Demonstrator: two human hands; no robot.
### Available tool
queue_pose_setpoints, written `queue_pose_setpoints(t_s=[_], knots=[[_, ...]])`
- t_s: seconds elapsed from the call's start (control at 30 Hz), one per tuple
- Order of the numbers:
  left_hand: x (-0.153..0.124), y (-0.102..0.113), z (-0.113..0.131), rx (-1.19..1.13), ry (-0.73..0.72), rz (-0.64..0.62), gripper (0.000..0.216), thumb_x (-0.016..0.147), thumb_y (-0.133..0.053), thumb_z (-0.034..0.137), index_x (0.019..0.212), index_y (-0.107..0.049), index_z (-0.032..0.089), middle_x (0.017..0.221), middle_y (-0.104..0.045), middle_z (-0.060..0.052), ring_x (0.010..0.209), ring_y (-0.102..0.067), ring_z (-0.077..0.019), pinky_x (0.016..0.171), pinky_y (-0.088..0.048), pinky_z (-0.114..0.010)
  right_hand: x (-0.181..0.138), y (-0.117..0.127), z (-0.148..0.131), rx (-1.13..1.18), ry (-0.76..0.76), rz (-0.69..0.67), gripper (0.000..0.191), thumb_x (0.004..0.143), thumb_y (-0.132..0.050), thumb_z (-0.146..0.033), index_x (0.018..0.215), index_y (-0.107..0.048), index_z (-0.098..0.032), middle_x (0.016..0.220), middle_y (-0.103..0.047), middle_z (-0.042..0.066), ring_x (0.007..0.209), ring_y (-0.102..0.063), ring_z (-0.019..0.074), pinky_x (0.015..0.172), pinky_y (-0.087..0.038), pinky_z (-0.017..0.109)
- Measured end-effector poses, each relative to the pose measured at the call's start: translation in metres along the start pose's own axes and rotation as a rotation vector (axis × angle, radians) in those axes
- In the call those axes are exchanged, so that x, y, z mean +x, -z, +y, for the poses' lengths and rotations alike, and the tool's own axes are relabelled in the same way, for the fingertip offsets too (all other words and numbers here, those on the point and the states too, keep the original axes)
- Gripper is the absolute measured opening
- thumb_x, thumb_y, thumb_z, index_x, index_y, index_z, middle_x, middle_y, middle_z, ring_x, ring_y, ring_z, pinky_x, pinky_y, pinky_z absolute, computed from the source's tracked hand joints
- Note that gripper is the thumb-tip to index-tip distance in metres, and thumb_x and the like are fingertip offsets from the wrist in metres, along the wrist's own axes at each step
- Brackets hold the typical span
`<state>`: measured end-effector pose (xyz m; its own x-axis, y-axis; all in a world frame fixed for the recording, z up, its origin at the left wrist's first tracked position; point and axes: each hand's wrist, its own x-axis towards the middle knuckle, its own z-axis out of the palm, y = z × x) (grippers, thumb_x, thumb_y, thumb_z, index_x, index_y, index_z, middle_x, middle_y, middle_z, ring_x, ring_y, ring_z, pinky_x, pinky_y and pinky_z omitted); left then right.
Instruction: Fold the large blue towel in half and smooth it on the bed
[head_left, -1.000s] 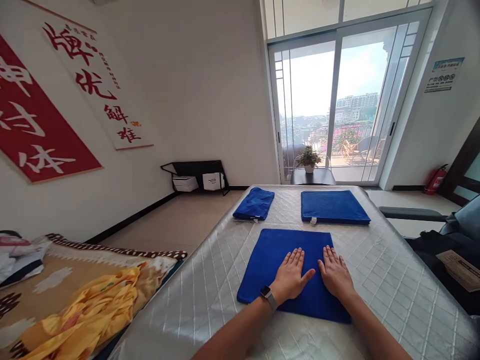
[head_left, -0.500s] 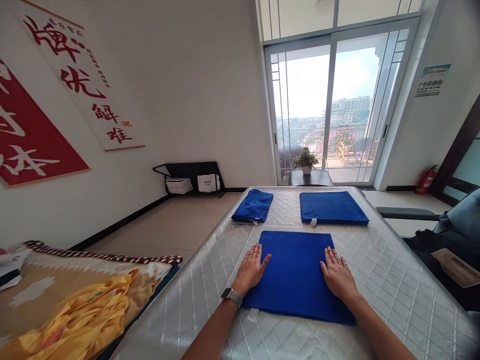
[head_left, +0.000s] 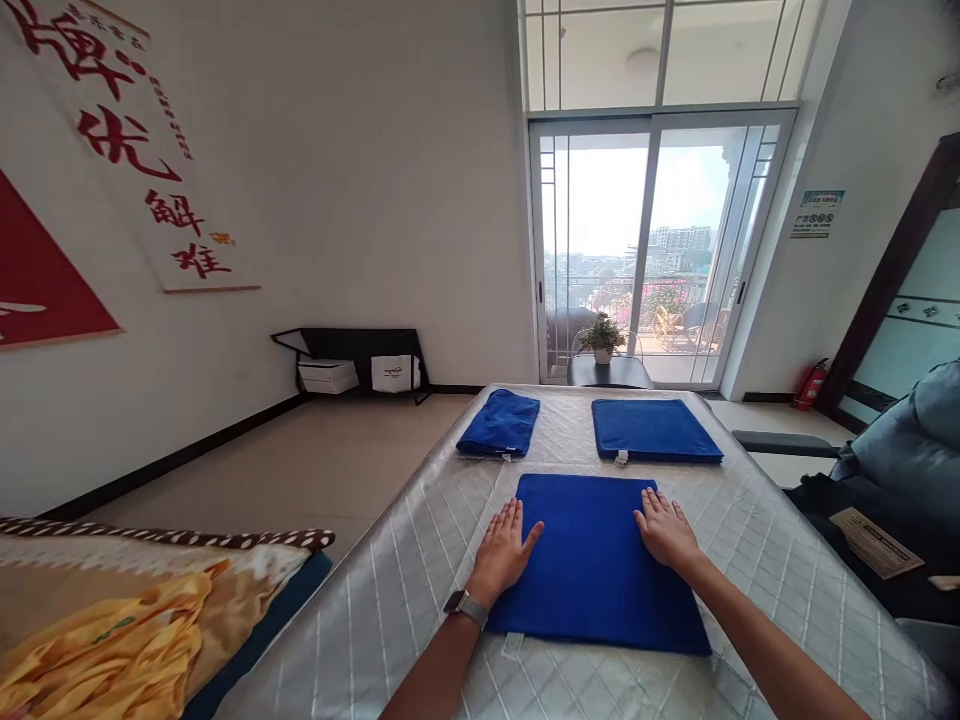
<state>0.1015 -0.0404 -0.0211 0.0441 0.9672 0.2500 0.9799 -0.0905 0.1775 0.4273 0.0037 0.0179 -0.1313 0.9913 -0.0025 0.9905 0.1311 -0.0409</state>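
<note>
A folded blue cloth [head_left: 589, 560] lies flat in front of me, with a white tag poking out at its lower left corner. My left hand [head_left: 504, 548] rests on its left edge, fingers stretched out and thumb apart. On the opposite edge lies my right hand [head_left: 667, 528], flat, with nothing held. Farther back are a smaller folded blue cloth [head_left: 499, 424] at the left and a stack of folded blue cloth [head_left: 654, 430] at the right, both with white tags showing.
All the cloths lie on a silvery quilted table cover [head_left: 397, 570]. A bed with a yellow cloth [head_left: 120, 640] stands at the left. At the right are a dark chair [head_left: 900, 430] and a cardboard piece [head_left: 876, 543]. A potted plant [head_left: 602, 340] stands beyond the table.
The camera view has tilted up and turned slightly right. Both hands stay at the sides of the front cloth, the right one shifted slightly up along its edge.
</note>
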Motion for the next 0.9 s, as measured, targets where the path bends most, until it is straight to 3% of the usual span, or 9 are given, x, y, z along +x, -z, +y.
queue_pose_setpoints(t_s=[0.17, 0.33, 0.47, 0.6, 0.7, 0.8, 0.9], knots=[[-0.001, 0.002, -0.001, -0.012, -0.019, 0.014, 0.079, 0.100, -0.019, 0.064, 0.151, -0.036, 0.007, 0.156, -0.034, -0.020, 0.145, -0.032, -0.0301, 0.117, -0.030, -0.048, 0.026, 0.000, 0.008, 0.082, 0.001, -0.010, 0.066, 0.100, -0.018, -0.042, 0.157, -0.020, -0.009, 0.163, -0.020, 0.010, 0.151, -0.010, 0.0187, 0.121, -0.011, 0.040], [-0.001, 0.001, -0.002, 0.008, -0.027, 0.028, 0.076, 0.100, -0.021, 0.063, 0.151, -0.037, 0.009, 0.155, -0.037, -0.019, 0.144, -0.035, -0.0295, 0.117, -0.032, -0.049, 0.032, -0.011, 0.014, 0.121, -0.013, 0.024, 0.066, 0.100, -0.018, -0.044, 0.157, -0.018, -0.010, 0.164, -0.017, 0.008, 0.151, -0.009, 0.0177, 0.121, -0.009, 0.038], [-0.004, 0.020, 0.010, 0.058, -0.047, 0.078, 0.075, 0.100, -0.027, 0.061, 0.152, -0.035, 0.007, 0.155, -0.036, -0.019, 0.145, -0.032, -0.0295, 0.117, -0.032, -0.049, 0.031, -0.016, 0.017, 0.134, -0.004, 0.040, 0.066, 0.100, -0.019, -0.044, 0.157, -0.018, -0.010, 0.164, -0.018, 0.008, 0.151, -0.009, 0.0177, 0.121, -0.007, 0.038], [-0.017, 0.050, 0.047, 0.042, -0.222, 0.180, 0.066, 0.102, -0.032, 0.054, 0.157, -0.025, 0.018, 0.161, -0.028, -0.010, 0.148, -0.026, -0.0252, 0.118, -0.032, -0.045, 0.032, -0.018, 0.018, 0.156, 0.008, 0.051, 0.067, 0.100, -0.019, -0.044, 0.157, -0.019, -0.008, 0.164, -0.018, 0.008, 0.151, -0.009, 0.0180, 0.122, -0.007, 0.038], [-0.025, 0.058, 0.089, -0.018, -0.431, 0.054, 0.061, 0.103, -0.032, 0.053, 0.156, -0.027, 0.023, 0.160, -0.031, -0.006, 0.147, -0.030, -0.0215, 0.116, -0.036, -0.040, 0.033, -0.019, 0.019, 0.175, 0.017, 0.066, 0.067, 0.100, -0.020, -0.043, 0.156, -0.020, -0.007, 0.163, -0.019, 0.009, 0.151, -0.008, 0.0191, 0.122, -0.008, 0.040], [-0.016, 0.048, 0.134, -0.084, -0.580, -0.056, 0.062, 0.101, -0.034, 0.056, 0.154, -0.033, 0.023, 0.159, -0.035, -0.007, 0.146, -0.032, -0.0219, 0.118, -0.034, -0.039, 0.033, -0.020, 0.019, 0.181, 0.022, 0.085, 0.066, 0.100, -0.022, -0.041, 0.156, -0.020, -0.007, 0.163, -0.021, 0.012, 0.151, -0.008, 0.0197, 0.121, -0.009, 0.041], [0.015, 0.026, 0.175, -0.150, -0.597, -0.091, 0.062, 0.102, -0.030, 0.055, 0.153, -0.033, 0.019, 0.156, -0.039, -0.010, 0.145, -0.033, -0.0212, 0.118, -0.033, -0.037, 0.031, -0.022, 0.022, 0.161, 0.049, 0.107, 0.063, 0.099, -0.025, -0.036, 0.156, -0.023, -0.008, 0.162, -0.022, 0.013, 0.151, -0.010, 0.0196, 0.121, -0.012, 0.043]])
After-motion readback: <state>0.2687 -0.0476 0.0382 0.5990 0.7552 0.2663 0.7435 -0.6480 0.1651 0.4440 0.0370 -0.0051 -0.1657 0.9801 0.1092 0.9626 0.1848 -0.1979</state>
